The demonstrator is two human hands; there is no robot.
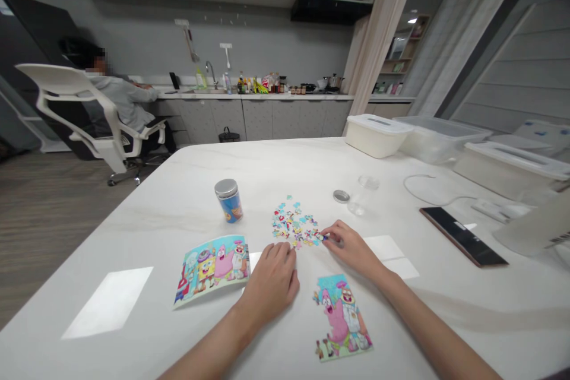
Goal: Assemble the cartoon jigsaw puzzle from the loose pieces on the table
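So the white table [169,338] is kinda busy: blue tin [232,209] with a silver lid left of the pile, clear jar [358,205] and round lid [341,196] behind the right hand [328,237], dark flat device [463,237] farther right. Left hand [275,276] rests palm down between the picture card [216,267] and puzzle, relaxed, gripping nothing I can see. Right thumb and index nearly meet at the edge of the loose pieces [291,224]; can't tell if one's pinched. The partial puzzle [342,317] lies flat between the forearms, pink starfish and a white-coated character showing, left edge ragged.
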